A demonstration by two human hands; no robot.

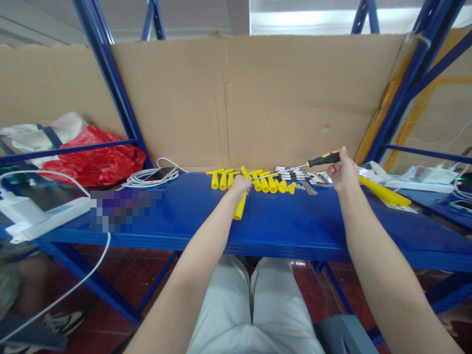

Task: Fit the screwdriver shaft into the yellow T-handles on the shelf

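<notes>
My left hand (240, 185) is closed round a yellow plastic handle piece (240, 206) that stands tilted on the blue shelf (280, 223). My right hand (342, 170) grips the black-and-yellow handle of a screwdriver (324, 158). Its metal shaft runs left and its tip reaches the top of the yellow piece, beside my left hand. A row of several more yellow T-shaped pieces (263, 181) lies at the back of the shelf, between my hands.
Small white-and-metal parts (295, 173) lie behind the screwdriver shaft. A long yellow piece (385, 194) rests right of my right hand. A phone with a coiled white cable (157, 175) lies at the left. A red bag (94, 160) sits further left. Cardboard (258, 98) backs the shelf.
</notes>
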